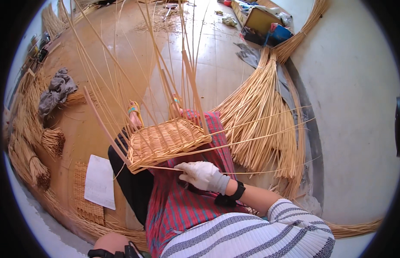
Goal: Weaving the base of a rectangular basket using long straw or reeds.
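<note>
A partly woven rectangular wicker basket (163, 138) rests over my lap on a red and blue checked cloth (178, 210), with long upright stakes and loose reeds reaching out from it. My right hand (195, 174), in a white glove, is below the basket's near edge, its fingers closed on a thin reed (163, 167) that runs from the near left corner. At the bottom left edge a bare part of my left arm shows with a black strap; my left hand itself is out of sight.
Reed bundles (264, 133) fan out at right beside a pale wall (355, 129). More bundles (32, 129) and a grey cloth (56, 92) lie at left. A white sheet (99, 180) lies on a woven panel (83, 202). A box of items (260, 23) stands at back right.
</note>
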Demonstrator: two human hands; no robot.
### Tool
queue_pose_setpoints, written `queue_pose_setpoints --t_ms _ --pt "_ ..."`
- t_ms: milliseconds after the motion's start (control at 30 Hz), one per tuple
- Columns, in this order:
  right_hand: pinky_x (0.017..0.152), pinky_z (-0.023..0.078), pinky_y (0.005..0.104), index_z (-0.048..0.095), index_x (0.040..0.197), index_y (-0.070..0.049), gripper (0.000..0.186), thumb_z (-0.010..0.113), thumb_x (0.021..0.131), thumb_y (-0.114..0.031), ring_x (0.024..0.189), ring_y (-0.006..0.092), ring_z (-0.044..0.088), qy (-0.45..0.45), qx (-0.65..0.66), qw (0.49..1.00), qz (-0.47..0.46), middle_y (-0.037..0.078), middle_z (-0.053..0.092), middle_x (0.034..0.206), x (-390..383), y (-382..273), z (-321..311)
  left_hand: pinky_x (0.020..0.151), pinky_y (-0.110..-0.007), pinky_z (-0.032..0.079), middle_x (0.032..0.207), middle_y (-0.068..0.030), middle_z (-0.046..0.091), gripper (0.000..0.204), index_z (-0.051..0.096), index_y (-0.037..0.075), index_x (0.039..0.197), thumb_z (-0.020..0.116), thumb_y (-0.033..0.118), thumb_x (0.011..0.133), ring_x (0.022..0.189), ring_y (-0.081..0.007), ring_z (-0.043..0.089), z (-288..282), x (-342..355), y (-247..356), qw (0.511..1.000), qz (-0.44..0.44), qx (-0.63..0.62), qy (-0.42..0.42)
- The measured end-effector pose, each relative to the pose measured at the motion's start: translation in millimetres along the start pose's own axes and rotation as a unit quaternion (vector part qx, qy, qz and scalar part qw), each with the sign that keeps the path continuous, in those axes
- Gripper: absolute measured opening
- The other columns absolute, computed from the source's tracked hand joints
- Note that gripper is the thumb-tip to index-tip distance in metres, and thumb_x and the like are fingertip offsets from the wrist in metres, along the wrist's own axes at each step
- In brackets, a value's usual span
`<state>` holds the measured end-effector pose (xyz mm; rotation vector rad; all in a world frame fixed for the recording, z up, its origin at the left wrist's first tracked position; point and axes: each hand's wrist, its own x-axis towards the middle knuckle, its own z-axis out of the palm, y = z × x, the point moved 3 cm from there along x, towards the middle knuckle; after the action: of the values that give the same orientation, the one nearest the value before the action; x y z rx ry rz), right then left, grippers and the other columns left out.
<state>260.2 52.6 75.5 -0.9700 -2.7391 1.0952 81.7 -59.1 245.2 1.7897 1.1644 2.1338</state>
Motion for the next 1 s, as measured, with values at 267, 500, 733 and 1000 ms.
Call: queue_pose_setpoints --t_ms 267,500,733,1000 --pt "0.082 0.057 0.0270 0.069 0.126 -0.001 0.041 0.058 0.109 -0.036 0.089 0.0107 0.067 0.054 0.553 0.822 0.126 0.004 0.073 0.103 10.0 38.5 13.4 0.102 -0.043 0.047 0.120 -0.0107 0.062 0.019 0.070 0.008 0.116 0.069 0.015 0.098 0.113 -0.0264 0.059 -13.2 -7.7 8.6 0.999 0.003 0.035 0.036" --pt "0.069 0.055 0.0220 0.075 0.113 -0.006 0.033 0.072 0.101 -0.037 0.082 0.0081 0.069 0.206 0.559 0.774 0.215 0.003 0.075 0.097 2.4 59.9 21.4 0.101 -0.042 0.047 0.118 -0.0102 0.062 0.021 0.069 0.008 0.119 0.069 0.013 0.099 0.111 -0.0247 0.059 -13.7 -44.8 -80.7 0.928 -0.104 0.357 -0.008" --pt "0.068 0.054 0.0245 0.074 0.108 -0.004 0.025 0.074 0.100 -0.028 0.081 0.0111 0.070 0.262 0.563 0.762 0.182 0.003 0.075 0.094 -3.8 40.5 28.9 0.094 -0.048 0.047 0.108 -0.0112 0.064 0.056 0.069 0.012 0.127 0.087 0.033 0.079 0.102 -0.0340 0.062 0.8 -129.4 -157.1 0.867 -0.189 0.419 -0.189" --pt "0.084 0.058 0.0328 0.063 0.124 -0.006 0.025 0.062 0.099 -0.004 0.099 0.0236 0.073 0.351 0.139 0.907 -0.184 0.020 0.068 0.122 88.2 -5.4 -60.7 0.122 -0.053 0.032 0.125 -0.0119 0.065 0.070 0.058 0.009 0.145 0.081 0.033 0.083 0.129 -0.0313 0.059 19.6 -169.5 -162.5 0.846 -0.091 0.506 -0.141"
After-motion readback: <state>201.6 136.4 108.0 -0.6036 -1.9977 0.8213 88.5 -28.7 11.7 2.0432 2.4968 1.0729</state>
